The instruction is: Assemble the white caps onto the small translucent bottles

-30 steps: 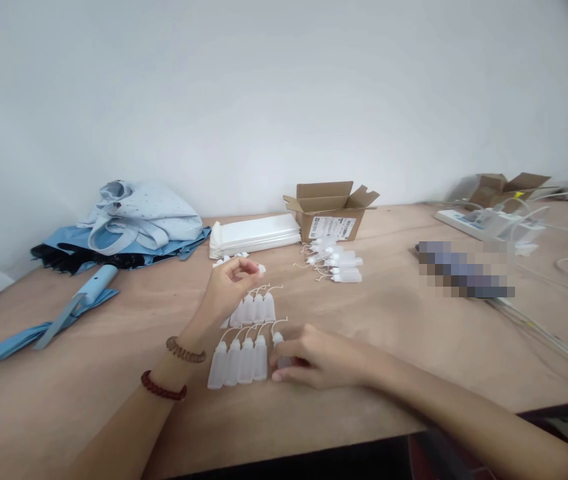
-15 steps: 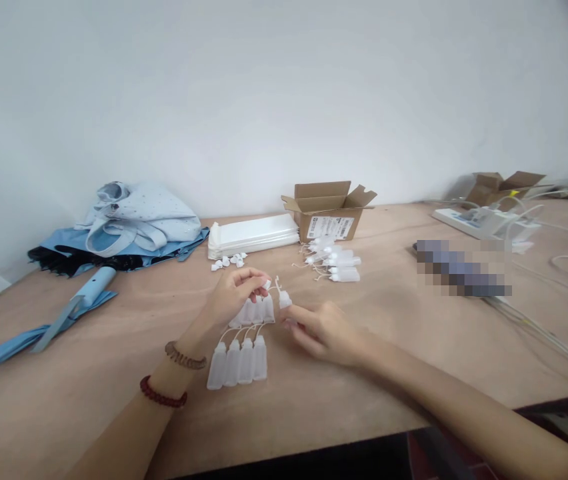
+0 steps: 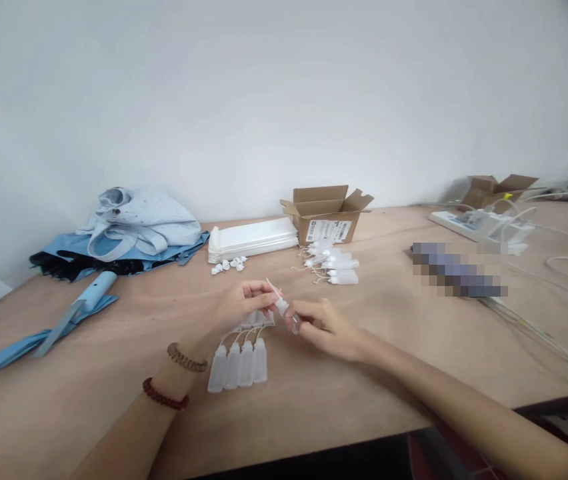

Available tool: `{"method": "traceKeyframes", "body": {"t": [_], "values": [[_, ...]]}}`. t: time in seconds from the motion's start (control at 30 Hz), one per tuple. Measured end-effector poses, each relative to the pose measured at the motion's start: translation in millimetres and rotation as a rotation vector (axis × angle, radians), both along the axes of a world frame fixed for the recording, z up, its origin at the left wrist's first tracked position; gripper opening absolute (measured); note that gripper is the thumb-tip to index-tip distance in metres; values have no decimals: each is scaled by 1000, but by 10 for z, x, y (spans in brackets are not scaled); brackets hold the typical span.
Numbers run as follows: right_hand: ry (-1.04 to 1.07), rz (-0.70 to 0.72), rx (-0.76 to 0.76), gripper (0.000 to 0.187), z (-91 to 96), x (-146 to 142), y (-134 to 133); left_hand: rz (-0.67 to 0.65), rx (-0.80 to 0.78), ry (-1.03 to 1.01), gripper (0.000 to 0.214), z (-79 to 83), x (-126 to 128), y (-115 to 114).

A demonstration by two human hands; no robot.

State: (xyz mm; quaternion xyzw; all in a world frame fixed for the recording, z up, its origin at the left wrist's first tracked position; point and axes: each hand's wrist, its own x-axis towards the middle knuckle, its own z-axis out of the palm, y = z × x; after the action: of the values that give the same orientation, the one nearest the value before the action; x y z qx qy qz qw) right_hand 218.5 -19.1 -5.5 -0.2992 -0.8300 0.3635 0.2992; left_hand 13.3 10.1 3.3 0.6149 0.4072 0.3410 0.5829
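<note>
Above the middle of the table, my right hand (image 3: 327, 328) is closed around a small translucent squeeze bottle (image 3: 295, 323), its neck tilted up to the left. At that neck my left hand (image 3: 250, 301) pinches a small white nozzle tip (image 3: 281, 301), mostly hidden by the fingers. A thin white strip sticks up past the fingertips; I cannot tell whether it is the cap's tether. Below my left hand stands a row of similar bottles (image 3: 231, 368) lying flat, with thin tethers. Behind them lie more bottles (image 3: 259, 321), partly covered by the hand.
Loose white nozzle tips (image 3: 229, 265) lie before a stack of white packs (image 3: 254, 239). An open cardboard box (image 3: 329, 223) stands behind capped bottles (image 3: 343, 277). A blue umbrella (image 3: 97, 290) and cloth bag (image 3: 149, 220) are left; a blurred-out device (image 3: 457, 270) and power strip (image 3: 479, 228) right.
My two hands have come together. The left hand has brought the white nozzle tip to the bottle's neck, and the right fingers now wrap the bottle with its neck leaning left.
</note>
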Motion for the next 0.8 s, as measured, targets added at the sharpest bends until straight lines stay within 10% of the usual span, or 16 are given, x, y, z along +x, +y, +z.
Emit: {"method": "traceKeyframes", "body": {"t": [0.23,0.8], "values": [[336,-60,-427,10,30,-22,49,38,5,-17,26,8,19,-29],[636,-5,-903,16,-44,33,202,63,108,4,26,44,77,-82]]}}
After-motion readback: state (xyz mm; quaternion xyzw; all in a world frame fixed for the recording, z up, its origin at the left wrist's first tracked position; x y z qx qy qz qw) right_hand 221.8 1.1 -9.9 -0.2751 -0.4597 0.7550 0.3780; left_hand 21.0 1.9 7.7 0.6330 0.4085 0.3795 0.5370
